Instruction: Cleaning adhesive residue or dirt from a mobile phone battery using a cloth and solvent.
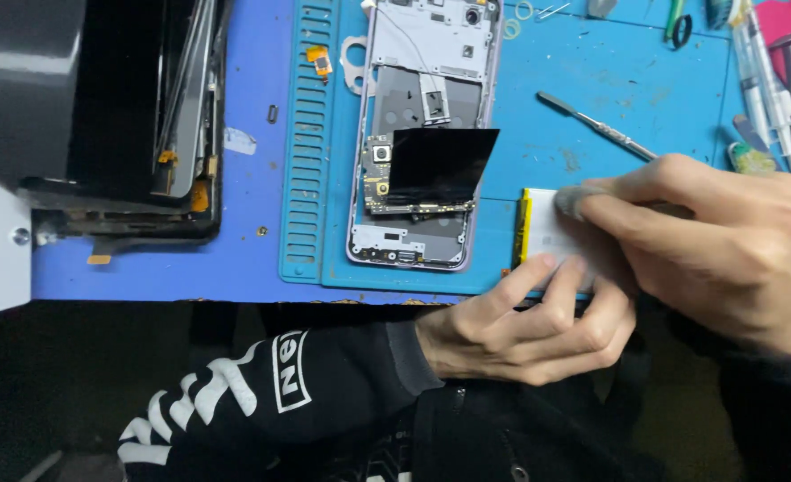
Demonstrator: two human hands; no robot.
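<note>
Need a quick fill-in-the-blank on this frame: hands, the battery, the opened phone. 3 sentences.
1. Both hands, the left hand and the right hand, rest on a white ____ with a yellow edge.
2. The opened phone frame lies on a ____ mat.
3. A metal spudger lies to the ____ of the phone frame in the picture.

Missing words: battery; blue; right

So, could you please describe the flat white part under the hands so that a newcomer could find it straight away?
Start at the blue work mat and the opened phone frame lying on it. Right of the frame, at the mat's near edge, lies a flat white battery under the left hand and right hand. Unlike the slim metal spudger above, it is a broad white slab with a yellow left edge.
</note>
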